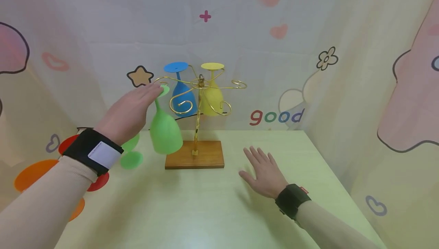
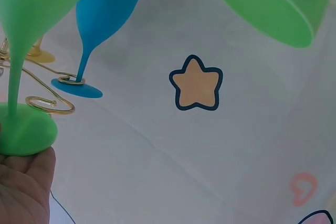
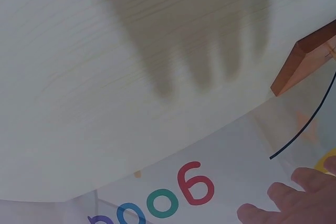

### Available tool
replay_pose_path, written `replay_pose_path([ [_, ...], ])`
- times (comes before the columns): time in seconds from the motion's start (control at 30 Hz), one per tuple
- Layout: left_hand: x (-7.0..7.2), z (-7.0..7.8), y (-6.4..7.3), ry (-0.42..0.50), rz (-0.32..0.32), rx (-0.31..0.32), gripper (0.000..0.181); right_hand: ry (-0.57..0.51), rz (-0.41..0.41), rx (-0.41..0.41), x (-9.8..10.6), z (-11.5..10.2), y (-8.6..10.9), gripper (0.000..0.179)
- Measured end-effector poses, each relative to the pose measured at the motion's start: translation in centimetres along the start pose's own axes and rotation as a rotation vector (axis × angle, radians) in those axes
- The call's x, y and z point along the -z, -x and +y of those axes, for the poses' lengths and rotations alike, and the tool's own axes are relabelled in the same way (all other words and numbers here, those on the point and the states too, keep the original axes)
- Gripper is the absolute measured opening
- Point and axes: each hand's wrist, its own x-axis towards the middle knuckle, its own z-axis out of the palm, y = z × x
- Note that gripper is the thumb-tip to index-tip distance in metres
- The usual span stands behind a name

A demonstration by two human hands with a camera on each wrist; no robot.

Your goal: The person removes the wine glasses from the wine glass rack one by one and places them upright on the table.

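Green and upside down, a goblet (image 1: 166, 132) tilts in the air beneath a person's left hand (image 1: 128, 111), which pinches its foot beside a curled arm of a gold rack (image 1: 197, 127); the thumb is largely hidden, and whether the stem sits inside the curl cannot be told. Just right of that hand, a blue goblet (image 1: 183, 98) and a yellow goblet (image 1: 213, 95) hang inverted, partly crossed by gold wire. Between the hands stands the wooden base (image 1: 205, 155), one corner covered. Farther right, the right hand (image 1: 264, 172) spreads flat above the pale table (image 1: 205, 203). Below the left hand, red discs (image 1: 99, 182) and orange discs (image 1: 36, 172) are partly hidden by the forearm; the left wrist view cuts off a second green bowl (image 2: 275, 9).
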Motion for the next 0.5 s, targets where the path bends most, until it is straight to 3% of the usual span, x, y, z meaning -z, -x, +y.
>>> replay_pose_path([
  [0.13, 0.1, 0.1, 1.3, 0.005, 0.024, 0.001, 0.055, 0.004, 0.0, 0.001, 0.0, 0.0, 0.0, 0.076],
  [0.27, -0.5, 0.1, 2.6, 0.052, 0.008, 0.047, 0.052, 0.007, -0.002, 0.001, 0.1, 0.0, 0.0, 0.076],
  [0.5, -4.4, -0.1, 5.0, 0.238, -0.124, 0.173, 0.044, 0.011, -0.021, 0.005, 0.1, -0.3, 0.1, 0.077],
])
